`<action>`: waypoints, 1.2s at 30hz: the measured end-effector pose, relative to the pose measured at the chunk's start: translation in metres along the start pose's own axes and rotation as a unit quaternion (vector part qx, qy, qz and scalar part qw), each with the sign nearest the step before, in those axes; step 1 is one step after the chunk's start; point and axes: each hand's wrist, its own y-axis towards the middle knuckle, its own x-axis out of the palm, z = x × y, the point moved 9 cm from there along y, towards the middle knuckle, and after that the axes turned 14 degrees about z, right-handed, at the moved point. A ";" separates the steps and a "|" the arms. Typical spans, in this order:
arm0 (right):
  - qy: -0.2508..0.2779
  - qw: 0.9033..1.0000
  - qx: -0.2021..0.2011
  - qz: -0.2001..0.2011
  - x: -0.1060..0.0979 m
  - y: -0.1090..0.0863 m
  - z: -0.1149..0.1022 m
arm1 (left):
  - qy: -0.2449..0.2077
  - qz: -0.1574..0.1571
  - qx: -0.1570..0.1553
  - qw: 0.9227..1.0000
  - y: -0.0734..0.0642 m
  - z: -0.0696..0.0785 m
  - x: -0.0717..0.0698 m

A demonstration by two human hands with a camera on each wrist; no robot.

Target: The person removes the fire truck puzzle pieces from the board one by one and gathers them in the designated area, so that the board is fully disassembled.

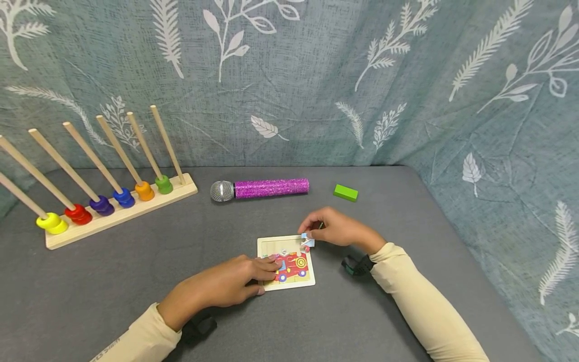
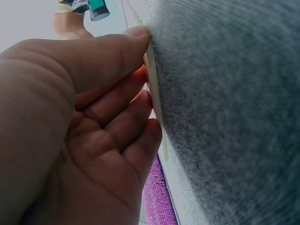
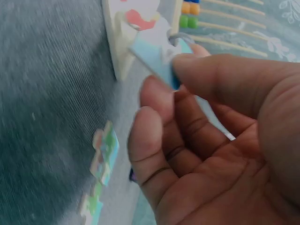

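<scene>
A wooden tray puzzle (image 1: 289, 288) with a red vehicle picture lies on the grey table, bare wood showing in its upper left. My left hand (image 1: 230, 279) rests over the tray's left side, fingers on the picture and thumb by the near left corner. In the left wrist view, the thumb (image 2: 112, 56) touches the tray's thin edge. My right hand (image 1: 341, 229) pinches a light-blue puzzle piece (image 3: 157, 61) between thumb and fingers at the tray's upper right corner. The piece is tilted in the right wrist view.
Loose puzzle pieces (image 3: 107, 152) lie on the table beneath the right hand. Behind the tray are a purple glittery microphone (image 1: 271, 188) and a green block (image 1: 346, 193). A wooden peg stand (image 1: 122, 216) with coloured beads stands at the left, before a patterned curtain (image 1: 289, 100).
</scene>
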 end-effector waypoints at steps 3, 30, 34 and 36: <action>-0.005 1.000 0.007 0.005 -0.007 -0.002 0.003 | 0.000 0.000 0.000 1.000 0.000 0.000 0.000; -0.046 0.995 0.075 0.049 -0.050 -0.019 0.037 | -0.010 -0.003 -0.011 1.000 -0.002 -0.002 0.002; -0.043 0.995 0.074 0.052 -0.054 -0.021 0.040 | -0.008 0.001 -0.008 1.000 -0.002 -0.002 0.002; -0.043 0.995 0.071 0.053 -0.057 -0.022 0.042 | -0.006 0.003 -0.004 1.000 -0.002 -0.001 0.002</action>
